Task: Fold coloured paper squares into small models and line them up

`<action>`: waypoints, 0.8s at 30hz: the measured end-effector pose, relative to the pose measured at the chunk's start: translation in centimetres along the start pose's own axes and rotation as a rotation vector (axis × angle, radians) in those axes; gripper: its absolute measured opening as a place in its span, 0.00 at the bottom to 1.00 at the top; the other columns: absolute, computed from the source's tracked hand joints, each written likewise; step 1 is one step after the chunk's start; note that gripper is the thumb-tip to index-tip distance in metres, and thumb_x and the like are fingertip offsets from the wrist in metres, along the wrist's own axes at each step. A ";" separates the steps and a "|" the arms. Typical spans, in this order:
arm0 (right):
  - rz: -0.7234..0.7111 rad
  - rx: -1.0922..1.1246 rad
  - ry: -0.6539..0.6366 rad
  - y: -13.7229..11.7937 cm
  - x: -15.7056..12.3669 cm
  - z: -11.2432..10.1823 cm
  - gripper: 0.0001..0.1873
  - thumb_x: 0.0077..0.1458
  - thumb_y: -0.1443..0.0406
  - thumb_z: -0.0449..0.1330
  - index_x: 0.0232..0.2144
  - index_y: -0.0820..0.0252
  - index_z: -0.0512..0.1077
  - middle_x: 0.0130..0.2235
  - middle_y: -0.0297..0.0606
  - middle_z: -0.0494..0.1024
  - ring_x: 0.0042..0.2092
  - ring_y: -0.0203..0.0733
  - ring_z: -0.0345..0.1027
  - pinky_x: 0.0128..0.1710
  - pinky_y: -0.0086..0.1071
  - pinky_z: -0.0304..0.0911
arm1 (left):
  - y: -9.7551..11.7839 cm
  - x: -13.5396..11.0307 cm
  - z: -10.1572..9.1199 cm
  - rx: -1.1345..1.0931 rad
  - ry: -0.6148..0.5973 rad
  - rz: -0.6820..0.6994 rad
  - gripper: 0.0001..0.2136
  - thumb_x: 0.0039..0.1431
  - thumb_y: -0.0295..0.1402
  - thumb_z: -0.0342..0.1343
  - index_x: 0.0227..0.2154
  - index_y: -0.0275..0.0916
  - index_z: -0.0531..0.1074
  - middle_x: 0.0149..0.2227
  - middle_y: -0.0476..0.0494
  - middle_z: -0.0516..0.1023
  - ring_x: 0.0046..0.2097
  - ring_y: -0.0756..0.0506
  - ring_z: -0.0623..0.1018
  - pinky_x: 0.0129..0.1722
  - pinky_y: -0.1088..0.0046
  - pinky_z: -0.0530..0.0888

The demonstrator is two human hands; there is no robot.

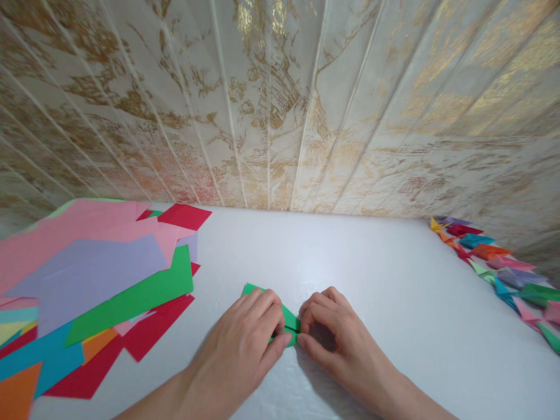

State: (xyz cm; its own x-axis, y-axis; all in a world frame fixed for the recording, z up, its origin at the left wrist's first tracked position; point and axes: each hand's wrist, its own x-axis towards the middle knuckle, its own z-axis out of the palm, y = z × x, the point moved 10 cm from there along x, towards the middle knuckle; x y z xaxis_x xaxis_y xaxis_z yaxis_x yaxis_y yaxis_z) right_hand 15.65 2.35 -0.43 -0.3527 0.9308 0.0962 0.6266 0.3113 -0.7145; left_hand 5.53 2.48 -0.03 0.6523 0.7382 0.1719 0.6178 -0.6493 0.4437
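A green sheet of folded paper [290,319] lies on the white table in front of me, partly covered by my fingers. My left hand [254,332] rests over its left part, fingers curled, with the thumb pressing near a dark slit between two folded layers. At the paper's right-hand point, the thumb and forefinger of my right hand [330,326] pinch the tip. The far left corner of the green paper sticks out beyond my left knuckles. Its underside and the part beneath my left palm are hidden.
Loose coloured paper sheets [100,274] overlap in a pile on the left. Along the right edge, several folded paper figures [492,252] stand in rows. A pleated white and gold curtain [271,116] hangs behind the white table [371,262].
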 end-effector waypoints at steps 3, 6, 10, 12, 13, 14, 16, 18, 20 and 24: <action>0.013 -0.014 -0.023 -0.2 0.1 0.2 0.12 0.53 0.79 0.60 0.32 0.58 0.70 0.34 0.32 0.73 0.39 0.43 0.60 0.41 0.40 0.56 | -0.2 0.2 0.2 0.035 -0.004 -0.005 0.05 0.65 0.25 0.54 0.33 0.39 0.68 0.37 0.47 0.71 0.39 0.42 0.71 0.42 0.60 0.69; 0.009 -0.012 -0.041 -0.4 0.1 0.3 0.12 0.55 0.79 0.60 0.33 0.57 0.71 0.34 0.32 0.73 0.39 0.44 0.60 0.42 0.41 0.55 | -0.5 0.6 0.6 0.072 -0.026 -0.024 0.05 0.65 0.25 0.56 0.33 0.39 0.68 0.37 0.46 0.71 0.40 0.41 0.71 0.41 0.59 0.71; 0.020 -0.005 -0.037 -0.1 0.0 0.3 0.13 0.54 0.80 0.60 0.33 0.57 0.71 0.34 0.32 0.72 0.39 0.44 0.60 0.42 0.40 0.54 | -0.6 0.8 1.0 0.148 -0.049 -0.037 0.05 0.63 0.25 0.59 0.32 0.38 0.69 0.36 0.46 0.71 0.38 0.41 0.72 0.41 0.57 0.73; 0.019 -0.010 -0.037 -0.1 0.0 0.4 0.14 0.54 0.80 0.60 0.34 0.57 0.71 0.35 0.32 0.72 0.40 0.44 0.60 0.41 0.40 0.54 | -0.4 0.9 1.1 0.175 -0.042 -0.025 0.06 0.61 0.26 0.61 0.32 0.38 0.69 0.35 0.46 0.71 0.38 0.41 0.73 0.40 0.57 0.73; 0.018 -0.012 -0.035 0.0 0.0 0.4 0.14 0.54 0.80 0.60 0.34 0.57 0.71 0.35 0.32 0.72 0.40 0.44 0.60 0.41 0.40 0.54 | -0.4 0.9 1.1 0.186 -0.035 -0.017 0.07 0.61 0.26 0.62 0.32 0.38 0.69 0.35 0.47 0.71 0.37 0.41 0.73 0.40 0.57 0.74; 0.017 -0.015 -0.033 0.0 0.0 0.4 0.14 0.54 0.80 0.60 0.35 0.56 0.71 0.35 0.32 0.72 0.40 0.44 0.60 0.41 0.40 0.54 | -0.3 0.9 1.1 0.195 -0.026 -0.008 0.07 0.60 0.26 0.62 0.32 0.38 0.69 0.35 0.46 0.71 0.37 0.41 0.73 0.39 0.57 0.74; 0.016 -0.019 -0.031 0.0 0.0 0.4 0.14 0.54 0.80 0.60 0.35 0.56 0.71 0.35 0.32 0.72 0.40 0.44 0.60 0.41 0.40 0.54 | -0.1 0.8 0.9 0.211 -0.004 0.008 0.07 0.59 0.25 0.63 0.31 0.38 0.69 0.35 0.46 0.71 0.37 0.41 0.73 0.38 0.57 0.74; 0.016 -0.025 -0.032 -0.1 0.0 0.4 0.14 0.53 0.80 0.60 0.35 0.56 0.71 0.35 0.32 0.72 0.40 0.44 0.60 0.41 0.40 0.53 | 0.0 0.7 0.8 0.225 0.020 0.021 0.08 0.58 0.25 0.64 0.31 0.38 0.68 0.35 0.46 0.71 0.36 0.41 0.73 0.37 0.58 0.75; 0.016 -0.029 -0.034 -0.1 0.0 0.5 0.14 0.54 0.80 0.60 0.35 0.56 0.71 0.35 0.33 0.72 0.39 0.44 0.60 0.41 0.40 0.54 | 0.1 0.7 0.7 0.233 0.040 0.029 0.09 0.57 0.24 0.64 0.31 0.38 0.68 0.34 0.47 0.71 0.36 0.41 0.73 0.37 0.58 0.75; 0.015 -0.025 -0.028 -0.1 -0.1 0.5 0.13 0.55 0.79 0.59 0.34 0.56 0.71 0.36 0.33 0.73 0.40 0.45 0.61 0.41 0.40 0.55 | 0.1 0.7 0.7 0.252 0.056 0.031 0.09 0.57 0.24 0.64 0.31 0.38 0.68 0.34 0.47 0.71 0.36 0.41 0.73 0.36 0.60 0.74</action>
State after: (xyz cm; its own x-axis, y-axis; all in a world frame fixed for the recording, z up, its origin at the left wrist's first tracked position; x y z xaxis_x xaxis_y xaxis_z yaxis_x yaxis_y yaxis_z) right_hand 15.24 2.14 -0.71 -0.3620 0.9299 0.0657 0.6489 0.3019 -0.6984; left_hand 6.35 2.81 -0.43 0.6517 0.7215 0.2337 0.6922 -0.6918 0.2054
